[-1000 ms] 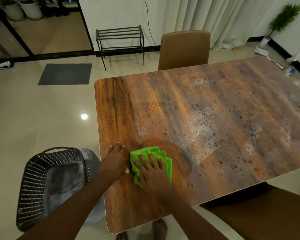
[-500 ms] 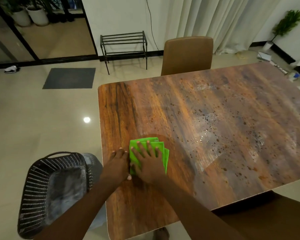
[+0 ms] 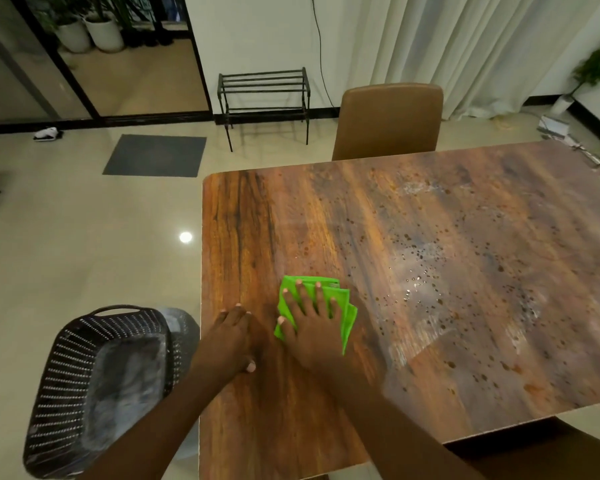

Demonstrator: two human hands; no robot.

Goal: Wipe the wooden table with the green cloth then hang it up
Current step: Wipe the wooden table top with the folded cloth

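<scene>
A folded green cloth lies flat on the wooden table near its left edge. My right hand presses down on the cloth with fingers spread and straight. My left hand rests flat on the bare wood just left of the cloth, close to the table's left edge. Water droplets and wet streaks cover the table's middle and right part; the strip around my hands looks dry.
A dark perforated basket stands on the floor left of the table. A brown chair sits at the far side, another brown seat at the near right. A black metal rack stands by the wall, a grey mat on the floor.
My right hand has slid the cloth a little away from me across the table. My left hand has stayed flat beside it. The camera has tilted up slightly.
</scene>
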